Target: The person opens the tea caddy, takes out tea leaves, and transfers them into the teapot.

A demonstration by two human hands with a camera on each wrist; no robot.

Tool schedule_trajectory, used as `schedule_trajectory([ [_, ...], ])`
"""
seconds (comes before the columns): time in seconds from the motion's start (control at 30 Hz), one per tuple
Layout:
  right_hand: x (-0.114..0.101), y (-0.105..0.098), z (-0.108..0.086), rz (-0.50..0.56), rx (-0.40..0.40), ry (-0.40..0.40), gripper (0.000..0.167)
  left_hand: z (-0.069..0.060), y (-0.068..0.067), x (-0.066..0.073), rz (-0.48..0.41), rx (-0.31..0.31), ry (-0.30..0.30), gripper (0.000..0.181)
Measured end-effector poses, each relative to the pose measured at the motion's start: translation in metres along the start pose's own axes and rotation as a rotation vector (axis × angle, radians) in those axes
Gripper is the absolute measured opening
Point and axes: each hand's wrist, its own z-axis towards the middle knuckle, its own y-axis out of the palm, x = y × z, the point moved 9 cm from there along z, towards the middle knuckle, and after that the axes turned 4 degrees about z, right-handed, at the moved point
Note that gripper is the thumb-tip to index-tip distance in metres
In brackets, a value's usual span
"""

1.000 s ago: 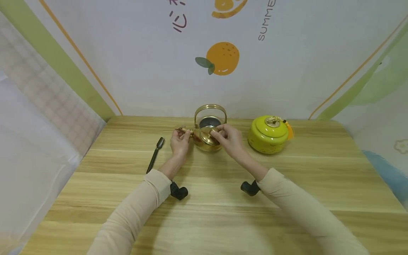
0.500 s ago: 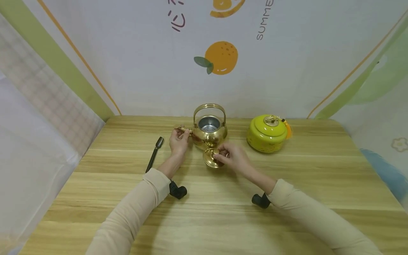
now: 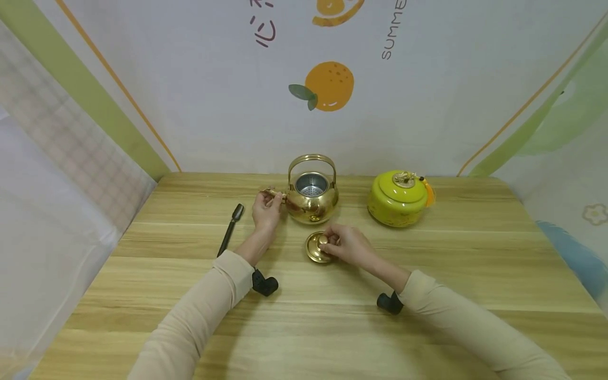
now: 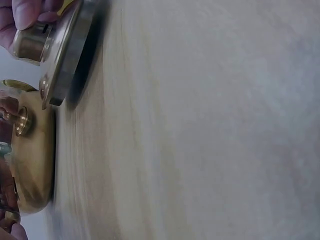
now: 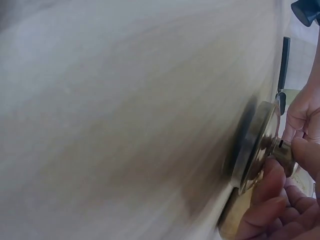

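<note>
A shiny brass teapot [image 3: 313,210] stands upright at the back middle of the table, its top uncovered and a perforated metal strainer [image 3: 311,186] inside. My left hand [image 3: 267,212] pinches its spout on the left side, covering most of it. In front of the pot, my right hand [image 3: 350,245] holds the brass lid [image 3: 314,252] by its knob, between thumb and fingers. Both wrist views catch the lid close over the wood, knob up, with a dark shadow below; whether its rim touches the table I cannot tell.
A round yellow-green lidded jar [image 3: 398,205] with an orange tassel stands right of the teapot. Left of my left hand lies a dark long-handled scoop [image 3: 230,231]. The wooden table [image 3: 304,327] meets a printed cloth backdrop [image 3: 228,116] at its far edge.
The right hand has brought the lid from the teapot's top toward the person and down near the table, baring the strainer. My left hand stays on the spout.
</note>
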Motion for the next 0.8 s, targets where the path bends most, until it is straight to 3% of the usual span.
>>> schedule_trajectory([
  [0.43,0.007,0.001,-0.005,-0.008,-0.019,0.000,0.024,0.000,0.004,0.001,0.000,-0.014,0.006,0.037],
  [0.8,0.017,-0.027,-0.016,0.055,0.055,0.012,0.030,-0.008,-0.003,-0.002,-0.042,-0.039,-0.037,0.053],
])
